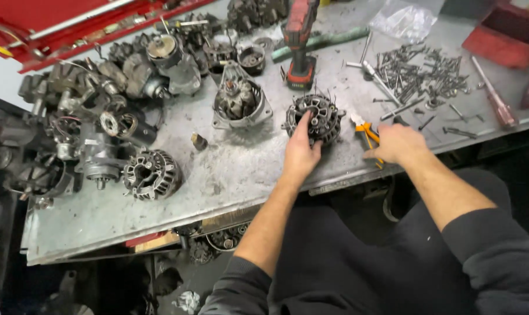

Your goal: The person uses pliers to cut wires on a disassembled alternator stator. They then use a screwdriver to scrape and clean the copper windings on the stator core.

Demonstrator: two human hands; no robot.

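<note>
Clutter fills the left end of the grey metal counter (235,169): a heap of dark, greasy alternator housings (110,99) and one ribbed round alternator (152,174) lying apart near the front edge. Right of centre, the left hand (301,153) grips the near side of a dark round alternator body (315,118), thumb pressed up on its face. Just beside it, the right hand (395,144) closes on orange-handled pliers (366,132) lying flat. Beyond them lies a scatter of long steel bolts (419,73).
</note>
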